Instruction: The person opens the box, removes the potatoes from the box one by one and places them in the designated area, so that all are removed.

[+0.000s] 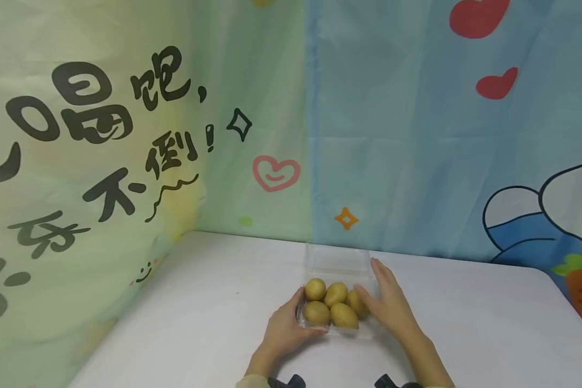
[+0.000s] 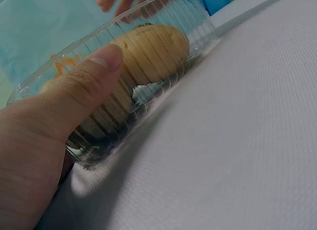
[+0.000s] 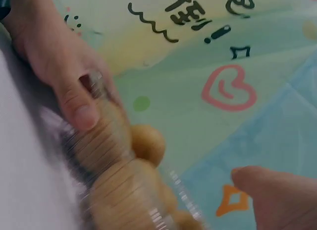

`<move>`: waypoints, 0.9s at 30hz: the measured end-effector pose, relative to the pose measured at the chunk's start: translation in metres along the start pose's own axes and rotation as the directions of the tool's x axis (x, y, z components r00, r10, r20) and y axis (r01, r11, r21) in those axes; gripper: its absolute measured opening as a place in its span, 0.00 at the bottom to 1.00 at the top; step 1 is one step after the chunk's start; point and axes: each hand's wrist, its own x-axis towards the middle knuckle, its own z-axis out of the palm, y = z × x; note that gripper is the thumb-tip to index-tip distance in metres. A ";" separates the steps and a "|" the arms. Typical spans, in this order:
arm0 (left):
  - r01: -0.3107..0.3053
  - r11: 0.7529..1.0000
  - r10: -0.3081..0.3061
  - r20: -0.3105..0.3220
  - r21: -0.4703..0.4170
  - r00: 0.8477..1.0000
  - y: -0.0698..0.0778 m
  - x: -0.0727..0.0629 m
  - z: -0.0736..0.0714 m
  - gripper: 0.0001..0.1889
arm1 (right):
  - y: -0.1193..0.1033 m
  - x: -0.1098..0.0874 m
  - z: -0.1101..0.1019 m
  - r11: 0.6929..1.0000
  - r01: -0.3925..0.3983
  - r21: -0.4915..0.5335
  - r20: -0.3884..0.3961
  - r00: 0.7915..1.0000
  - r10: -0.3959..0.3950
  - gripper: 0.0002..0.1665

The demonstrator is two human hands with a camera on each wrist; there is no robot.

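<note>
A clear ribbed plastic box [image 2: 200, 24] full of several yellow-brown potatoes [image 1: 344, 316] rests on the white table. Its transparent lid [image 1: 337, 260] is raised and leans back on the far side. My left hand [image 1: 288, 326] grips the box's left end; in the left wrist view the thumb presses along the ribbed wall. At the right side, my right hand [image 1: 393, 302] is spread, with the thumb near the rightmost potato and the fingers pointing up beside the lid. The right wrist view shows the right thumb [image 3: 282, 193] apart from the box.
The white tabletop [image 1: 199, 302] extends to both sides of the box. Behind it hangs a printed cloth backdrop [image 1: 393, 134] with hearts and stars, and a second cloth with dark lettering [image 1: 77, 178] runs along the left.
</note>
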 end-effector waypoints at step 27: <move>-0.030 1.000 0.030 0.005 0.007 1.000 0.001 0.002 -0.005 0.58 | -0.027 -0.009 -0.009 0.940 0.142 -0.309 0.255 0.965 -0.062 0.34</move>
